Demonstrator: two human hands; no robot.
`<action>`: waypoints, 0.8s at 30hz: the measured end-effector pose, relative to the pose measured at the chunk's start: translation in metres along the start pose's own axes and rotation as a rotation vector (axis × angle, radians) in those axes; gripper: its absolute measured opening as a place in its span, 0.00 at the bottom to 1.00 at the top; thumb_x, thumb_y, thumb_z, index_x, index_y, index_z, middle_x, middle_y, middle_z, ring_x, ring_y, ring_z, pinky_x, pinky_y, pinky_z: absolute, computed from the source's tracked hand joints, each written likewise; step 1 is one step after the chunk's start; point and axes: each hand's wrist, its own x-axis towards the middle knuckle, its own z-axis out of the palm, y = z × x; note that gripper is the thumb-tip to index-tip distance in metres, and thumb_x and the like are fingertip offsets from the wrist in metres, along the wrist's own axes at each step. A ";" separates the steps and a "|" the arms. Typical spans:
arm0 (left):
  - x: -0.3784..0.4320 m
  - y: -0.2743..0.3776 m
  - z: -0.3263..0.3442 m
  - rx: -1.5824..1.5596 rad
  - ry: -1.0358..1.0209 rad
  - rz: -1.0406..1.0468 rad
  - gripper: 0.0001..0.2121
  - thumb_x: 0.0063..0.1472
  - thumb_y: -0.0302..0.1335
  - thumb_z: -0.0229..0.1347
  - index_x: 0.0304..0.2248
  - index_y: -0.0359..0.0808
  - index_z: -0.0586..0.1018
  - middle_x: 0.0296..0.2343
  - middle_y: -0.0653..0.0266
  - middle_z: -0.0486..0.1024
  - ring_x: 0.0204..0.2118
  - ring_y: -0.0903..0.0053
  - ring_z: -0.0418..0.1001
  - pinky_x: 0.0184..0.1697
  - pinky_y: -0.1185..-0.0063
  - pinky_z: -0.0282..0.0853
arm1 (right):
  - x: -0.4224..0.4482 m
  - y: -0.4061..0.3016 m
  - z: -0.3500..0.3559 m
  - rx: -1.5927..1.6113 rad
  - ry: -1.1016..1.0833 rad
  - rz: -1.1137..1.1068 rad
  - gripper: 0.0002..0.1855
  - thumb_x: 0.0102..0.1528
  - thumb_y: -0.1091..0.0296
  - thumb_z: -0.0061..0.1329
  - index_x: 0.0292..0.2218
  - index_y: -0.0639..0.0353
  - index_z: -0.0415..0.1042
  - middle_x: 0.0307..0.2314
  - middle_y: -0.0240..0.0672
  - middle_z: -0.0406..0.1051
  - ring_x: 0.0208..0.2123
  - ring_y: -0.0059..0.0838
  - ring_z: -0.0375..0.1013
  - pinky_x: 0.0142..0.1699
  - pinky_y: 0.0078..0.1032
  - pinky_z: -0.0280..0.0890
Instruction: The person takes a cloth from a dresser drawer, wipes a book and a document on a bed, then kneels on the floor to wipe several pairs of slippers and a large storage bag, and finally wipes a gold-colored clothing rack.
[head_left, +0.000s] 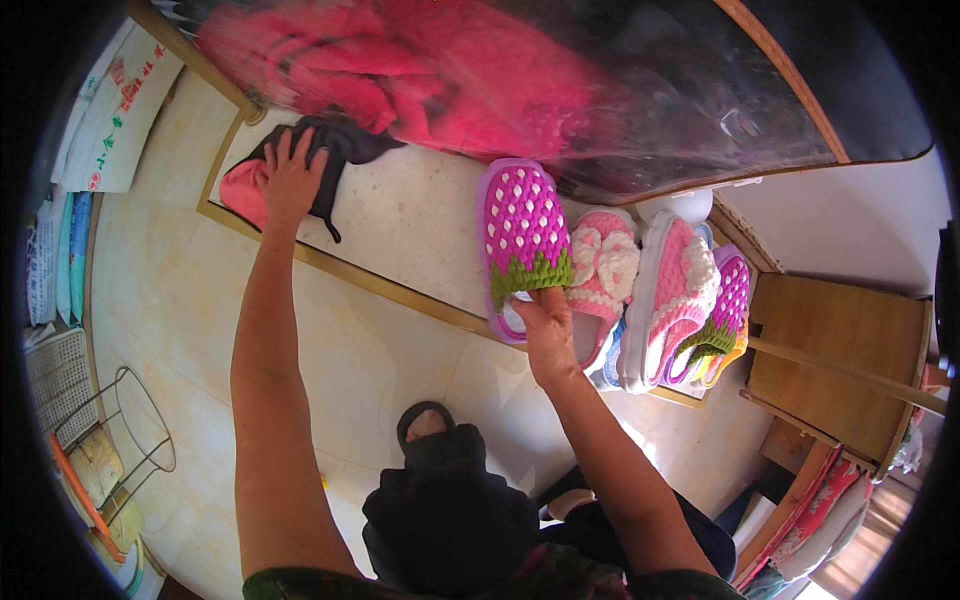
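My left hand (291, 178) lies spread on a bundle of black and coral-pink cloth (322, 169) at the left end of a low, pale-topped platform with gold edging (397, 210). My right hand (551, 330) has its fingers inside the opening of a magenta crocheted slipper with white dots and a green band (527, 225), gripping it. Right of it stand pink crocheted slippers with white bows (604, 262), (679, 285), leaning close together. Beyond them are a second magenta and green slipper (724, 315) and parts of blue and yellow ones, mostly hidden.
Clear plastic over red fabric (450, 82) borders the platform's far side. A wooden cabinet (832, 360) with a pole across it stands at right. At left are a printed white carton (120, 112), a wire stand (146, 420) and a white basket (60, 375). My feet are on the tiled floor (360, 330).
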 end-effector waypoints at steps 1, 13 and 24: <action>-0.001 -0.008 0.003 0.007 0.020 -0.087 0.23 0.59 0.47 0.46 0.53 0.53 0.67 0.56 0.64 0.57 0.59 0.54 0.51 0.55 0.49 0.48 | -0.003 -0.002 0.005 -0.053 0.077 0.000 0.24 0.49 0.78 0.43 0.50 0.60 0.64 0.46 0.35 0.66 0.50 0.25 0.63 0.53 0.24 0.57; -0.148 0.112 -0.046 -0.388 -0.112 0.294 0.23 0.47 0.41 0.57 0.45 0.48 0.74 0.52 0.60 0.61 0.58 0.48 0.49 0.55 0.48 0.45 | 0.019 -0.008 0.091 -0.769 -0.303 -0.603 0.22 0.48 0.81 0.43 0.46 0.66 0.61 0.43 0.49 0.63 0.46 0.48 0.64 0.52 0.34 0.59; 0.010 -0.025 -0.013 -0.083 -0.022 0.208 0.23 0.54 0.49 0.51 0.50 0.55 0.71 0.54 0.66 0.61 0.59 0.56 0.52 0.55 0.49 0.47 | 0.027 0.019 0.090 -1.399 -0.409 -0.431 0.37 0.45 0.73 0.47 0.56 0.64 0.52 0.57 0.52 0.46 0.60 0.55 0.44 0.60 0.51 0.44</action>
